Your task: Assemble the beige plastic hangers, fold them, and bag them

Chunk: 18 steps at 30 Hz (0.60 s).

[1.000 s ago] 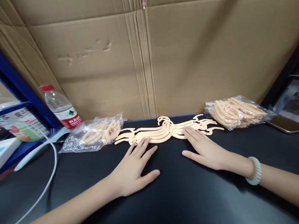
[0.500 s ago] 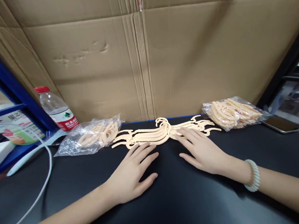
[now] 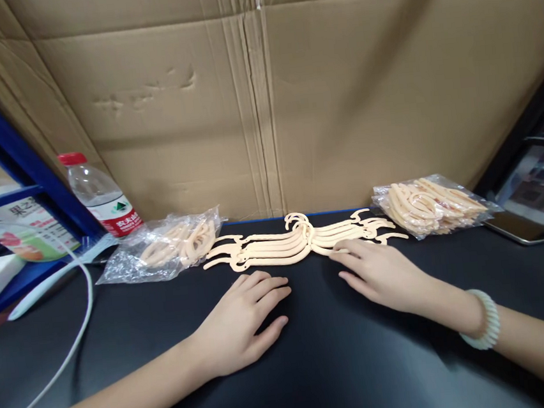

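Observation:
A row of several small cream plastic hangers (image 3: 276, 247) lies flat on the black table (image 3: 316, 366), against the cardboard wall. My left hand (image 3: 245, 322) rests palm down on the table just in front of the hangers, fingers stretched out, not touching them. My right hand (image 3: 379, 272) lies flat too, fingers apart, its fingertips at the near edge of the hangers' right half. A pale bead bracelet (image 3: 482, 330) is on my right wrist. Neither hand holds anything.
A clear bag of hangers (image 3: 170, 246) lies at the left, a fuller bag (image 3: 428, 205) at the right. A water bottle (image 3: 101, 198) stands by a blue shelf frame (image 3: 12, 158). A white cable (image 3: 69, 352) curves across the left. A phone (image 3: 515, 227) lies far right.
Both hands have slid back toward me. The left hand's fingers have come off the hangers; the right hand's fingertips have drawn back to the hangers' near edge.

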Each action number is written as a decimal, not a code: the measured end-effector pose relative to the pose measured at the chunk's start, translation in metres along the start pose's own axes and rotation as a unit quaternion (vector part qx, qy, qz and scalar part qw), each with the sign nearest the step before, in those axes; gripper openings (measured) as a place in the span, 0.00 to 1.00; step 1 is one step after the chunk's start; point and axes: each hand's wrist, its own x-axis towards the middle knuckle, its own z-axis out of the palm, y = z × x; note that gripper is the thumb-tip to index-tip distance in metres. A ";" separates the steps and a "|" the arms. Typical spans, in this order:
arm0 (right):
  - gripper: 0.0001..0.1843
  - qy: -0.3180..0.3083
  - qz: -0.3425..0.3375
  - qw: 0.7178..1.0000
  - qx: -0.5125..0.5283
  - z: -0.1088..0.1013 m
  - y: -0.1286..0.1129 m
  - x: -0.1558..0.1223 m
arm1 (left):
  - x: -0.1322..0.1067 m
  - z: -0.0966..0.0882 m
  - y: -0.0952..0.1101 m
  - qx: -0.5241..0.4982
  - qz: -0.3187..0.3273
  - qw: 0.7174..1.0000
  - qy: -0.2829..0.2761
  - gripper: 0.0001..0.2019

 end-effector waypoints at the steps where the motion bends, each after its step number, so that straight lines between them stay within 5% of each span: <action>1: 0.16 0.006 0.014 1.000 -0.007 -0.001 0.007 -0.001 | 0.000 0.000 0.000 -0.002 0.001 1.000 0.000 0.18; 7: 0.12 -0.023 0.063 0.998 -0.004 -0.002 0.044 -0.005 | -0.003 -0.001 0.000 -0.009 0.005 1.000 0.011 0.17; 18: 0.12 0.002 0.053 0.994 0.096 0.018 0.043 -0.004 | -0.004 0.002 0.000 -0.014 -0.004 0.999 0.034 0.15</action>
